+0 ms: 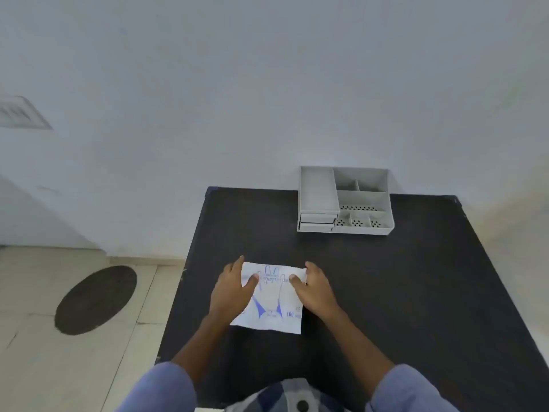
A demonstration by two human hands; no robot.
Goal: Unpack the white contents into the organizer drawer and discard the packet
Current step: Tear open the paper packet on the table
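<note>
Black tabletop (386, 292) against white wall (267, 84), tiled floor (29, 367) left; left hand (234, 288), right hand (312, 288) pinch packet (271, 295) edges, thumbs atop.

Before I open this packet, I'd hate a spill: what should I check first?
1. Grip: left hand and right hand hold packet, thumbs on top: ok.
2. Packet flat on table: ok.
3. Packet already open: cannot tell.
4. Both drawers of organizer pulled out: not ok, they look shut.
5. Table bare between packet and organizer: ok.
</note>
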